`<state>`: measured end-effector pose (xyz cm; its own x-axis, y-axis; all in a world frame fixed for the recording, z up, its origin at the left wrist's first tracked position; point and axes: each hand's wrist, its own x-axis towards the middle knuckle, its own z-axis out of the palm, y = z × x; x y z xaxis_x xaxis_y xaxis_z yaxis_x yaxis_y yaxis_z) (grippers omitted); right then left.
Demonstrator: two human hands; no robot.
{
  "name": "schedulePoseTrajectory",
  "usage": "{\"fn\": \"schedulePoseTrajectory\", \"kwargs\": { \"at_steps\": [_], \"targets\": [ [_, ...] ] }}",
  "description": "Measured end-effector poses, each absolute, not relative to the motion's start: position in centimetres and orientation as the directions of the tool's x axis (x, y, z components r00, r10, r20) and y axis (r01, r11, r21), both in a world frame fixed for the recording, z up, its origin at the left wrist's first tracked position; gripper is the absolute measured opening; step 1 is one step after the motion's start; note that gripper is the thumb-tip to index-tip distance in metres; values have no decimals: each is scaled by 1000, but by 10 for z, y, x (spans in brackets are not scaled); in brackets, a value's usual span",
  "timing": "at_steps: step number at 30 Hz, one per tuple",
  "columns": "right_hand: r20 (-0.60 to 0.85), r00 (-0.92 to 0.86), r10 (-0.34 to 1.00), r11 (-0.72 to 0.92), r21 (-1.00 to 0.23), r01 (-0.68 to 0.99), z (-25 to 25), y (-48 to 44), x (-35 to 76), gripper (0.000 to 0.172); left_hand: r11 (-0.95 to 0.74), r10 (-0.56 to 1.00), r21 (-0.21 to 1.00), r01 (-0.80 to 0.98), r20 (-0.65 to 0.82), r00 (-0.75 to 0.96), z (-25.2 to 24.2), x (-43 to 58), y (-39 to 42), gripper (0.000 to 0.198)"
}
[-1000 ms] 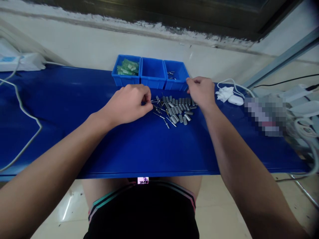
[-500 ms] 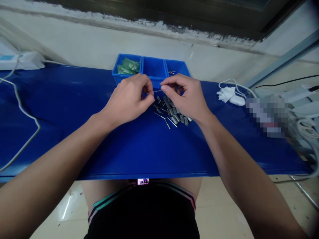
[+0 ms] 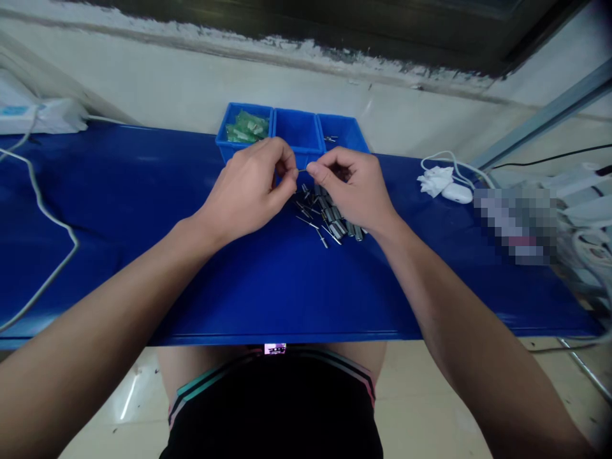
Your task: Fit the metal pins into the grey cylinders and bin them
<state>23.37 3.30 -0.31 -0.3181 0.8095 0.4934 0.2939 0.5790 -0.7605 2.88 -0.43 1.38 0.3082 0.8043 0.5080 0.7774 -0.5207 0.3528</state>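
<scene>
Above the small metal parts, my left hand (image 3: 253, 185) and my right hand (image 3: 359, 188) meet fingertip to fingertip. Between them runs a blind rivet (image 3: 302, 170), of which only the thin pin shows; each hand pinches one end, and the rest is hidden by fingers. Under my right hand lies a pile of grey hex standoffs (image 3: 337, 224), partly covered by it. Several loose blind rivets (image 3: 322, 238) are scattered at the pile's left and front side.
Behind my hands stands a blue three-part bin (image 3: 297, 127); green packets (image 3: 247, 126) fill its left compartment, and a few rivets (image 3: 329, 138) lie in the right one. A white cable (image 3: 36, 191) crosses the blue table at left. Crumpled tissue (image 3: 436, 182) and a white case (image 3: 458, 192) lie right.
My fingertips have drawn slightly closer together, so less of the rivet's pin shows between them. My right hand has shifted a little left. The parts on the table have not moved.
</scene>
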Motion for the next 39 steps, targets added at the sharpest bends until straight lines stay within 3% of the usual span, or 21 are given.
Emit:
{"fn": "schedulePoseTrajectory", "kwargs": {
  "at_steps": [4,6,10,16,22,39],
  "targets": [
    [535,-346,770,622,-751,221,-4,40,234,42,-521,795,377,766,542,274,12,29,-4,6],
    [534,-326,780,610,-766,206,-1,45,239,42,-502,805,403,765,541,244,12,28,-4,14],
    [533,-156,831,555,-803,215,3,64,263,37,-519,827,399,756,457,327,10,24,-2,30],
    [581,101,808,436,-704,561,-14,88,291,10,-658,753,323,680,293,589,4,23,-2,46],
    [566,-43,823,391,-510,766,-24,91,292,20,-733,678,292,614,242,694,-2,23,0,38],
    [499,-86,862,305,-377,874,-24,86,291,24,-737,668,282,614,171,724,-3,26,-2,27]
  ]
}}
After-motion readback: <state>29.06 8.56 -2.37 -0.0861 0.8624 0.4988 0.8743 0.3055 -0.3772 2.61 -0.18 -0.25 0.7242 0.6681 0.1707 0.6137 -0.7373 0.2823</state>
